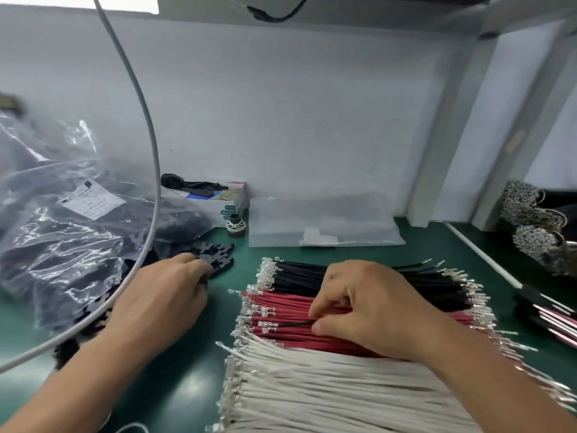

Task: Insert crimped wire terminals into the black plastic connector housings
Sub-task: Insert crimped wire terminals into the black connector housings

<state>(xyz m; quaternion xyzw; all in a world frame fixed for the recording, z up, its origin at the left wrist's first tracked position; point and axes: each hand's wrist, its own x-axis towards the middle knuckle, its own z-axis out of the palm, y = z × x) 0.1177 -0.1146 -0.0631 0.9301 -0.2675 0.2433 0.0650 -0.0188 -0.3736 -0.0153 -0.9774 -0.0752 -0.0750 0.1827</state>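
Three rows of crimped wires lie on the green mat: black wires (pixel 299 276) at the back, red wires (pixel 281 310) in the middle, white wires (pixel 312 385) nearest me. My right hand (pixel 368 307) rests on the red row and pinches wires, among them one black wire (pixel 293 324) whose terminal points left. A pile of black connector housings (pixel 218 254) lies left of the wires. My left hand (pixel 165 301) reaches into that pile with curled fingers; the fingertips touch a housing, and whether they grip it is hidden.
A big clear bag of black housings (pixel 62 239) fills the left. A grey cable (pixel 150 145) arcs in front of it. A small box (pixel 224 198), a clear empty bag (pixel 324 220) and a white wall stand behind. Terminal bundles (pixel 537 226) and finished assemblies (pixel 549 317) lie right.
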